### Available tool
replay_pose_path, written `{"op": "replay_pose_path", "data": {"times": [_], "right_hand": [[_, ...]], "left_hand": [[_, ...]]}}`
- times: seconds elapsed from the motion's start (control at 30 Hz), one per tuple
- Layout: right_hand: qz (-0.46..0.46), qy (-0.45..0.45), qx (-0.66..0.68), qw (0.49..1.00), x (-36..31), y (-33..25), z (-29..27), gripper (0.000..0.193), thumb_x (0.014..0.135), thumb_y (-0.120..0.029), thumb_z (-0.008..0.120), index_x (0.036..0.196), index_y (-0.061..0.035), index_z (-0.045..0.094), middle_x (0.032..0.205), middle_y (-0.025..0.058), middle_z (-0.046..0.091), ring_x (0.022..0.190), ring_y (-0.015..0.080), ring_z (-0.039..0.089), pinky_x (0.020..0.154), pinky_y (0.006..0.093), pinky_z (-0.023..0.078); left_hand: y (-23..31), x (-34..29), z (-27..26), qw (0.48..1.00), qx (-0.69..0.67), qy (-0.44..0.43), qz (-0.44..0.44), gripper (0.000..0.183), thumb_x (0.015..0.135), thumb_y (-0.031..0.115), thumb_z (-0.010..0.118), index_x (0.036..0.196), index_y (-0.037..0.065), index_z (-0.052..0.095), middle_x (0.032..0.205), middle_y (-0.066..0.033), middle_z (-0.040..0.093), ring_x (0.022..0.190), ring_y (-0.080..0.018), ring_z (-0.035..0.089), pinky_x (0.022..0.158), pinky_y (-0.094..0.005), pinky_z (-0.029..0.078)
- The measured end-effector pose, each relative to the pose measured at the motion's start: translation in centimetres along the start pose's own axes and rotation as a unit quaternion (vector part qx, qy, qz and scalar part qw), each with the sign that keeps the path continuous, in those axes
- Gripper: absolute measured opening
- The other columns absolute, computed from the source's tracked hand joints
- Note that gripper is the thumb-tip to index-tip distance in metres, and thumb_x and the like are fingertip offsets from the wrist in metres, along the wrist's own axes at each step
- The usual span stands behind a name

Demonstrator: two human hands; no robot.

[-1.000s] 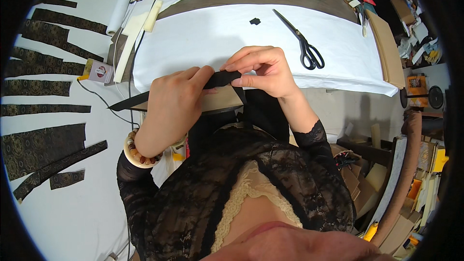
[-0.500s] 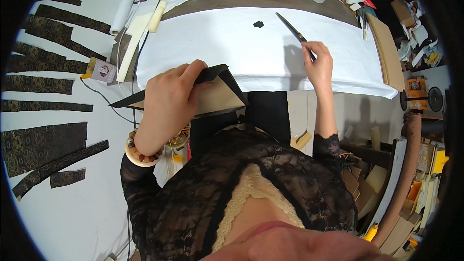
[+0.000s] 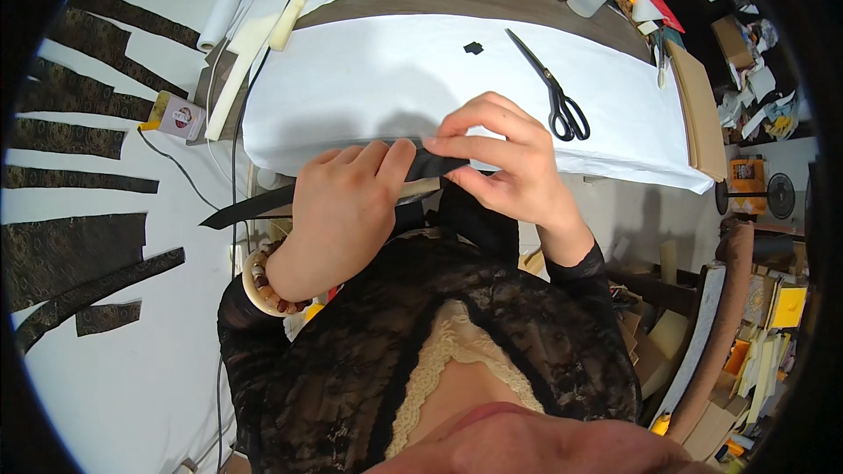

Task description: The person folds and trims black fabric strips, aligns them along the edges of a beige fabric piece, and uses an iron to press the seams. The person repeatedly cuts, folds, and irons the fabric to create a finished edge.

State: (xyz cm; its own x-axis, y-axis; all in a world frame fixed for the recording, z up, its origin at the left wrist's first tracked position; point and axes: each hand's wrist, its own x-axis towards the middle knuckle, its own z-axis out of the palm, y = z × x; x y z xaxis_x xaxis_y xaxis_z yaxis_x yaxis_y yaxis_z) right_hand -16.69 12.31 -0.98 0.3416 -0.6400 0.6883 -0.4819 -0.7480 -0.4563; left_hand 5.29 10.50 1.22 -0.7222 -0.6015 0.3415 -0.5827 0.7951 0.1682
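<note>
The left hand [image 3: 347, 197] is gripping one black-edged panel [image 3: 255, 205], fingers curling over it, while the right hand [image 3: 507, 154] is lightly pinching its right end between thumb and fingers. Good work here is probably calling for a taut edge and even pressure. Beyond the right hand, one pair of black-handled scissors [image 3: 548, 76] and one small black scrap [image 3: 474, 48] are lying.
</note>
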Motion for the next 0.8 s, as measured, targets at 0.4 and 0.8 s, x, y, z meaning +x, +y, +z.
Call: {"op": "replay_pose_path", "data": {"times": [0.4,0.8], "right_hand": [[-0.075,0.128,0.042,0.988,-1.0,1.2,2.3,0.037,0.067,0.002,0.071,0.104,0.0,0.068,0.101,0.0095,0.067,0.079,0.0212,0.063,0.073,0.0329,0.052],[0.063,0.078,0.182,0.978,2.4,-6.8,1.8,0.023,0.082,0.001,0.069,0.103,0.0018,0.062,0.088,0.0112,0.068,0.078,0.0214,0.069,0.071,0.0273,0.052]], "left_hand": [[-0.4,-0.8,-0.2,1.0,-0.012,0.017,-0.001,0.037,0.067,-0.002,0.065,0.102,0.006,0.059,0.07,-0.0051,0.054,0.063,-0.025,0.059,0.056,-0.0358,0.045],[3.2,-3.0,-12.2,0.983,0.101,0.154,-0.01,0.045,0.059,-0.005,0.062,0.102,0.001,0.07,0.074,-0.0087,0.066,0.059,-0.0238,0.062,0.055,-0.0326,0.049]]}}
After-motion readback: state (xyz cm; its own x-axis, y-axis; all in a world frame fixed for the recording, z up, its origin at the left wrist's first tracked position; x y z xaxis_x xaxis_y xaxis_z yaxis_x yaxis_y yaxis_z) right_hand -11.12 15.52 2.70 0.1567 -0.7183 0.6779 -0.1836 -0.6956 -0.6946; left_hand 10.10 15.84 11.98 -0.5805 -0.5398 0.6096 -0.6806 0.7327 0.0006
